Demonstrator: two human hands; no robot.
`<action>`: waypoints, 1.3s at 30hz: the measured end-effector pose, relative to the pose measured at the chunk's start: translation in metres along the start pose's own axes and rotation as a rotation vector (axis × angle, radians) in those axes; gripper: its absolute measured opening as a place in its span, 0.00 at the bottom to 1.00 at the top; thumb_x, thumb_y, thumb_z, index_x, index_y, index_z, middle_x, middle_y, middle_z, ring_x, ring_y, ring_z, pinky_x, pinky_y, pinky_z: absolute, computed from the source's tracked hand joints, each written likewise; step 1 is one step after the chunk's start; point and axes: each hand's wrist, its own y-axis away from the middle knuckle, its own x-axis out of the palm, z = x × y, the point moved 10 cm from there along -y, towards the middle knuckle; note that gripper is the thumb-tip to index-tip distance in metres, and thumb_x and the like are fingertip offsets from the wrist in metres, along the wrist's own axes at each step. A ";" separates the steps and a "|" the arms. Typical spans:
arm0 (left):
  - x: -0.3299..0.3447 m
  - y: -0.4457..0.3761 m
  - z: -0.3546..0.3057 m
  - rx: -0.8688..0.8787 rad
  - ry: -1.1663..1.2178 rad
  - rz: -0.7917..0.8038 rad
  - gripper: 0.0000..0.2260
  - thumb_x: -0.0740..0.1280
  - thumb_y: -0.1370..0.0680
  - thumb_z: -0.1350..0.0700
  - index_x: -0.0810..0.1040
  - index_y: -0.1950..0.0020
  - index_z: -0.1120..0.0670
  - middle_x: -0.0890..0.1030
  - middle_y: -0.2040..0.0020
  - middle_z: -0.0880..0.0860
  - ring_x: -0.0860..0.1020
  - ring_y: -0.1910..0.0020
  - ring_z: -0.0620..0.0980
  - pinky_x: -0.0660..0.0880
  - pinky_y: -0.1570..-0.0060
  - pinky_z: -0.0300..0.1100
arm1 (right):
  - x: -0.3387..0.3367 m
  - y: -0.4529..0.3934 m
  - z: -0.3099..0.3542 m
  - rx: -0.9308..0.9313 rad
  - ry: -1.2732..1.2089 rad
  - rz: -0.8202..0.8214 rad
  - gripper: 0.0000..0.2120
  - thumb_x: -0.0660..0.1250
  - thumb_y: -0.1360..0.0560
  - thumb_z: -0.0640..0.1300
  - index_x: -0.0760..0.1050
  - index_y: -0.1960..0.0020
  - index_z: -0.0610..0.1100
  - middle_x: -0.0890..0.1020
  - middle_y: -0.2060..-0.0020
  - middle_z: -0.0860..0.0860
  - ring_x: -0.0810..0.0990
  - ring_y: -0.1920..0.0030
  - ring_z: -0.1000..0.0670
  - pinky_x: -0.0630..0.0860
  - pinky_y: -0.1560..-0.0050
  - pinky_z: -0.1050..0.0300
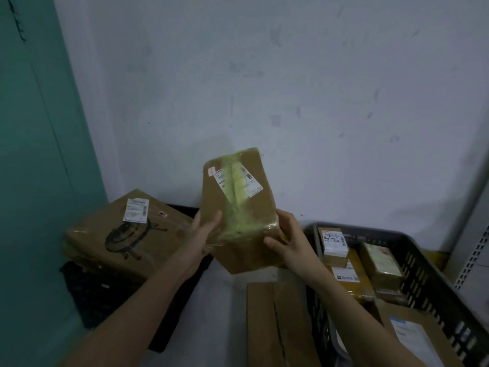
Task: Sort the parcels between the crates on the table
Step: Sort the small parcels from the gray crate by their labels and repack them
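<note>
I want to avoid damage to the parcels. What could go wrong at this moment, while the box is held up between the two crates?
1. The held parcel is tilted and gripped only near its lower end by the left hand and right hand; its glossy tape may let it slip.
2. The large box overhangs the black crate and could slide off.
3. The grey crate already holds several parcels; a dropped box might crush them.
</note>
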 end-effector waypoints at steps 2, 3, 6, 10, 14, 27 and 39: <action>-0.006 0.001 -0.001 0.048 0.020 -0.058 0.20 0.71 0.23 0.56 0.74 0.32 0.47 0.83 0.41 0.51 0.83 0.44 0.53 0.80 0.46 0.52 | 0.004 -0.001 -0.002 0.015 0.031 0.038 0.32 0.72 0.25 0.35 0.62 0.30 0.53 0.71 0.31 0.56 0.68 0.30 0.62 0.74 0.36 0.64; -0.007 0.002 -0.003 0.071 0.043 -0.060 0.20 0.70 0.23 0.60 0.74 0.32 0.47 0.84 0.42 0.50 0.83 0.45 0.52 0.80 0.49 0.49 | 0.006 0.000 -0.003 0.027 0.024 0.067 0.34 0.74 0.27 0.35 0.61 0.30 0.53 0.70 0.31 0.57 0.68 0.31 0.63 0.74 0.37 0.65; -0.011 0.002 -0.006 0.130 0.047 -0.054 0.24 0.71 0.24 0.63 0.73 0.32 0.45 0.84 0.42 0.48 0.82 0.44 0.49 0.80 0.51 0.44 | 0.016 0.003 0.001 0.095 -0.071 0.147 0.39 0.75 0.28 0.46 0.54 0.27 0.57 0.67 0.35 0.66 0.69 0.36 0.68 0.75 0.47 0.71; 0.000 0.005 -0.006 0.181 -0.011 -0.016 0.30 0.73 0.26 0.61 0.69 0.27 0.44 0.82 0.39 0.48 0.81 0.41 0.49 0.79 0.44 0.48 | 0.013 -0.002 0.003 0.075 -0.146 -0.089 0.32 0.69 0.23 0.53 0.54 0.27 0.59 0.71 0.33 0.57 0.75 0.35 0.55 0.80 0.45 0.59; 0.008 0.008 -0.008 0.226 -0.031 -0.016 0.31 0.73 0.25 0.60 0.67 0.26 0.42 0.81 0.39 0.47 0.80 0.40 0.46 0.79 0.46 0.43 | 0.009 -0.003 0.004 0.003 -0.166 -0.244 0.26 0.68 0.21 0.47 0.59 0.29 0.57 0.75 0.35 0.51 0.77 0.36 0.51 0.78 0.39 0.46; 0.088 0.024 -0.008 0.245 -0.163 0.186 0.30 0.71 0.23 0.57 0.63 0.26 0.40 0.78 0.40 0.38 0.79 0.45 0.33 0.76 0.53 0.29 | -0.062 0.058 -0.005 0.112 -0.077 -0.576 0.26 0.68 0.22 0.55 0.63 0.27 0.57 0.76 0.36 0.55 0.77 0.38 0.54 0.77 0.38 0.51; 0.234 0.050 0.049 0.075 -0.269 0.431 0.26 0.63 0.19 0.45 0.60 0.22 0.42 0.72 0.35 0.39 0.72 0.47 0.30 0.71 0.54 0.30 | -0.198 0.165 -0.032 0.309 -0.222 -0.778 0.19 0.66 0.20 0.48 0.69 0.30 0.51 0.80 0.42 0.49 0.82 0.45 0.42 0.83 0.56 0.39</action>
